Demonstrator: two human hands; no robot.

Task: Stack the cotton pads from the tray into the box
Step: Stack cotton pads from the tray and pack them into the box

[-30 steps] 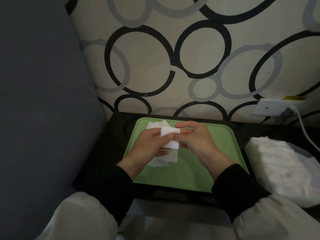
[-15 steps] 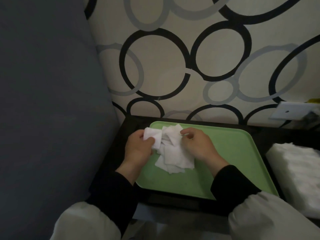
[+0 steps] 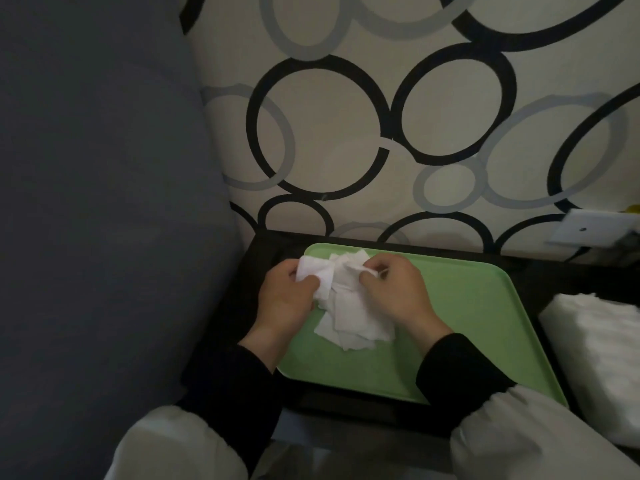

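Left hand (image 3: 287,296): fingers and thumb curled round a small bundle of gathered pads (image 3: 317,276), held just above the far left corner of the tray; it seems to act as the collector, so that pads are squared up in the palm before any transfer. Right hand (image 3: 394,292): thumb and fingertips closed in a pinch on the edge of a single pad (image 3: 362,270), just beside the bundle, probably to feed it onto the left hand's bundle one piece at a time. Thin, limp pads likely need this edge pinch to separate from their neighbours. Below and between the hands, a loose pile (image 3: 353,320) of overlapping white pads lies on the green tray (image 3: 478,327), skewed at mixed angles, not yet sorted. Tray sits on a dark table (image 3: 242,306), pushed near the ring-patterned wall (image 3: 329,133). At the right edge, a bulky white package (image 3: 599,355) rests beside the tray; cannot tell if this is the box or spare stock. No open box is plainly visible. Judgement: gathering stage, a good share of pads left on the tray. Risk: bundle fanning out in the left grip when the next pad is added.
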